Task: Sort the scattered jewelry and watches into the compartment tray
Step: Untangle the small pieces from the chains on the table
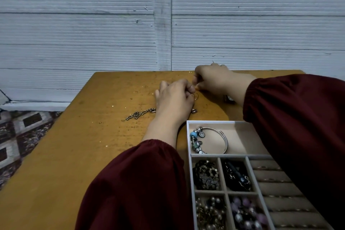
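surface (74, 155): orange-brown, carries everything below
compartment tray (188, 136): near right of surface, partly under right sleeve
right grip (214, 80): fingertips pinched together against the left's; cannot tell what they hold
left grip (173, 99): fingers curled, clamped on small hoop (196, 96)
link bracelet (140, 115): flat on surface, outside tray, partly under left wrist
charm bangle (209, 140): in tray's far compartment
small hoop: between both grips, above surface, outside tray

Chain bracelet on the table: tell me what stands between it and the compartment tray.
The left hand and wrist lie over the middle of the chain bracelet, cutting its left links off from the compartment tray. Its right end shows beside the wrist, with only bare table between it and the tray.
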Action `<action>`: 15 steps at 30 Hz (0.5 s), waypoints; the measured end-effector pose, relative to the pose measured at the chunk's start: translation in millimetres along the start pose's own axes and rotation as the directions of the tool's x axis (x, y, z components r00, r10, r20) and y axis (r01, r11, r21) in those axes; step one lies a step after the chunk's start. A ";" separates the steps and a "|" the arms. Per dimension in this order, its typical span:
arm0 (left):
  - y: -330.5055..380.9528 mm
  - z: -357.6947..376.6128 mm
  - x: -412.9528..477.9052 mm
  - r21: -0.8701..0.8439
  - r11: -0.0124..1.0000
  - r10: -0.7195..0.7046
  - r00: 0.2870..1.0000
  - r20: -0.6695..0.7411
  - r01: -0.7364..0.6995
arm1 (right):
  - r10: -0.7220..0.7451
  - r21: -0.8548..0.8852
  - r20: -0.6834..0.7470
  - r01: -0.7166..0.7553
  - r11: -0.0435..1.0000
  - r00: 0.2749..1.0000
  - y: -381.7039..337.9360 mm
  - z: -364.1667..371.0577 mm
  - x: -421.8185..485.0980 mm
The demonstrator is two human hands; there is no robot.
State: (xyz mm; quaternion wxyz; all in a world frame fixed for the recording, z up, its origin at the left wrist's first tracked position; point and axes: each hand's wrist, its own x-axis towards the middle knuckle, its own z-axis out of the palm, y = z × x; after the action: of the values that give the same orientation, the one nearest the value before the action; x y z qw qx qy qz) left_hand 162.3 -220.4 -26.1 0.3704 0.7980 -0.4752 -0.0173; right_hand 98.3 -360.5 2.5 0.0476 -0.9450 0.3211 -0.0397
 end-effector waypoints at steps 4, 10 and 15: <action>-3.0 -0.1 2.4 -0.126 0.991 -0.065 0.994 -0.084 0.055 | -0.046 0.015 -0.122 0.048 0.999 0.992 -3.5 -1.3 -10.5; -7.4 0.6 -2.5 -0.429 0.900 -0.125 0.988 -0.087 0.076 | -0.053 0.055 -0.219 0.066 0.996 0.974 -9.1 -6.7 -32.3; 3.6 -9.3 -20.6 -0.550 0.834 -0.147 0.981 -0.127 0.054 | -0.019 0.147 -0.321 0.070 0.987 0.947 -11.1 -15.1 -65.0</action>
State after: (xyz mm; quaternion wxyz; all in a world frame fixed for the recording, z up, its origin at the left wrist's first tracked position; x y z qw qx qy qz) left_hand 151.9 -200.2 -23.8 0.6178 0.6826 -0.3760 -0.1052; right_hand 52.0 -313.0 15.9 0.0681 -0.9266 0.2989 -0.2177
